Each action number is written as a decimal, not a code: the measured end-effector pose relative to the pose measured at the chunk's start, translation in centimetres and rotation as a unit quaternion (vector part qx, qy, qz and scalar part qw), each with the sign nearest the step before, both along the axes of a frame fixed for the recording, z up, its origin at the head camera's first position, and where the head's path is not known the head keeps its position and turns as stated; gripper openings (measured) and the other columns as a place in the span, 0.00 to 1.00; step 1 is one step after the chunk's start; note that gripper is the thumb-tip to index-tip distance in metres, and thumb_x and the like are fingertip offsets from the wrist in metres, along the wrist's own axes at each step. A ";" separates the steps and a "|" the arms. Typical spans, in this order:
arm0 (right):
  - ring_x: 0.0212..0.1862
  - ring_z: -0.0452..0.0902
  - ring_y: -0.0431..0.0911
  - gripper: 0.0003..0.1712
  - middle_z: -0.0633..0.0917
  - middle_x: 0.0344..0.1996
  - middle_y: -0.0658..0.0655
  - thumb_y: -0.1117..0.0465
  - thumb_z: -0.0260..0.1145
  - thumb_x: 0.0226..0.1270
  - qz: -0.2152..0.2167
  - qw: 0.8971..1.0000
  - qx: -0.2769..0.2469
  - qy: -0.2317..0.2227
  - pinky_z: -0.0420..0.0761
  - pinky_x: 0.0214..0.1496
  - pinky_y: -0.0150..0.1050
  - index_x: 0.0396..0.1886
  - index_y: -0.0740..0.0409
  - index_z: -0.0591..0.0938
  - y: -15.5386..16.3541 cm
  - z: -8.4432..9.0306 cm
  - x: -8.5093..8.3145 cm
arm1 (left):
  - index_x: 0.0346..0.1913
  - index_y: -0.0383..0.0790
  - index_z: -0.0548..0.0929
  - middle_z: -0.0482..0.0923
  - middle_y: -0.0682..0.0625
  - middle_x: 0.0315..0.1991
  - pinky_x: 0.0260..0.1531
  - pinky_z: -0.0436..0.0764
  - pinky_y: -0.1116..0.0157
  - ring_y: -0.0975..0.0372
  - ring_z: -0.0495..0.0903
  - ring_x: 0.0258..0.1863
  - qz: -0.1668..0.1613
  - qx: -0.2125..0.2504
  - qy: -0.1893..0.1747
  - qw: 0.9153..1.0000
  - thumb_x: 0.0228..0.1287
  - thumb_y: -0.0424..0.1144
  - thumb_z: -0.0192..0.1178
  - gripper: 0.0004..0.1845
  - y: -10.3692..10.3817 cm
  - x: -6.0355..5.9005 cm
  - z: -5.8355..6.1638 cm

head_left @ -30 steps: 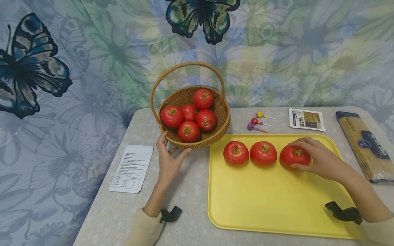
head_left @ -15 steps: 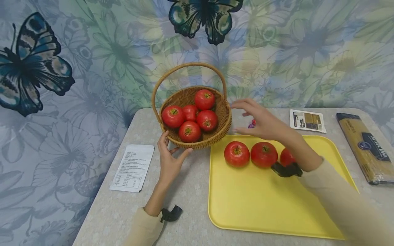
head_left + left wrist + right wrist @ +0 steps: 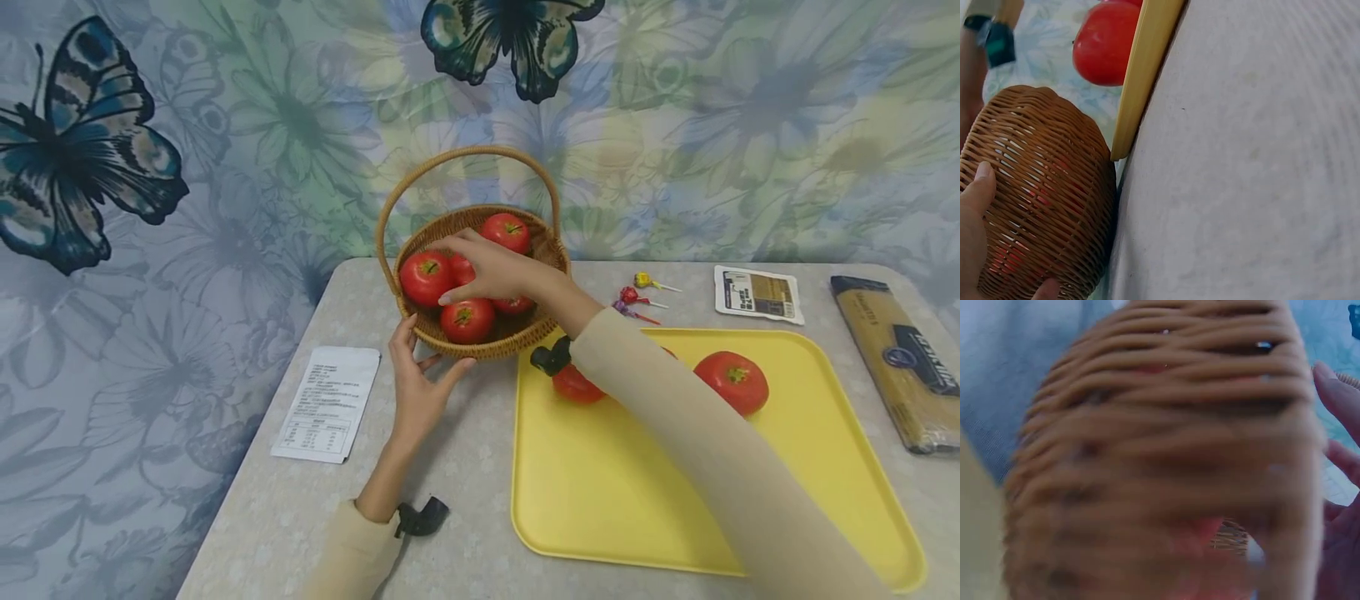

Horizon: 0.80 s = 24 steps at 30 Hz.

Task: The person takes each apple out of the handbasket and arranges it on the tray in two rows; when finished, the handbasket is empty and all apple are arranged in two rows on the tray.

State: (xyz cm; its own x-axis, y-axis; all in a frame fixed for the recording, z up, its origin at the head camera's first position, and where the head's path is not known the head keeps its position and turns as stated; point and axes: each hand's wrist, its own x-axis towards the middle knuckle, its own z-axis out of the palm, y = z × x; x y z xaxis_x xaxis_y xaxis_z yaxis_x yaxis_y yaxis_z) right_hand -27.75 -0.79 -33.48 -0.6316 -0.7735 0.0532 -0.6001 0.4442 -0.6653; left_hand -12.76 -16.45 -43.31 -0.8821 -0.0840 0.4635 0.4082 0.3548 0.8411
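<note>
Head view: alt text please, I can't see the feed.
The right hand reaches into a wicker basket of tomatoes while the left hand steadies its near side. Beside it, a yellow tray holds more tomatoes.

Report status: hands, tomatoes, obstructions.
Left hand braces basket. Right hand inside, over a basket tomato; grip unclear. Basket handle arches overhead.
</note>
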 end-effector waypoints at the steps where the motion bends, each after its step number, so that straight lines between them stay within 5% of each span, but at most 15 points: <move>1: 0.69 0.63 0.53 0.46 0.62 0.70 0.58 0.44 0.72 0.60 -0.006 1.000 0.000 -0.011 0.71 0.69 0.51 0.75 0.47 0.62 -0.5 -0.1 -0.2 | 0.72 0.32 0.51 0.45 0.31 0.73 0.52 0.80 0.43 0.40 0.51 0.74 0.000 0.000 0.000 1.000 0.54 0.30 0.73 0.49 0.0 0.0 0.0; 8: 0.72 0.60 0.53 0.50 0.55 0.74 0.59 0.48 0.72 0.61 -0.016 0.999 0.021 -0.040 0.67 0.72 0.52 0.78 0.44 0.56 -3.3 -1.8 -1.4 | 0.70 0.27 0.53 0.47 0.30 0.72 0.52 0.81 0.43 0.40 0.53 0.74 0.006 0.003 0.005 1.000 0.53 0.29 0.73 0.47 0.2 0.0 0.1; 18: 0.65 0.69 0.51 0.44 0.67 0.67 0.56 0.50 0.75 0.58 -0.072 0.997 -0.007 0.001 0.73 0.67 0.49 0.73 0.43 0.65 -3.7 -3.2 -1.6 | 0.71 0.32 0.53 0.46 0.31 0.72 0.52 0.79 0.42 0.41 0.53 0.74 0.002 0.002 -0.003 1.000 0.53 0.29 0.73 0.47 0.6 0.0 0.5; 24: 0.63 0.70 0.50 0.43 0.70 0.65 0.56 0.49 0.76 0.56 -0.062 0.997 -0.029 0.026 0.74 0.66 0.48 0.70 0.45 0.68 -3.3 -2.7 -1.0 | 0.71 0.32 0.53 0.47 0.32 0.73 0.53 0.79 0.42 0.43 0.53 0.75 0.011 0.005 -0.016 1.000 0.53 0.31 0.73 0.48 0.3 0.3 0.5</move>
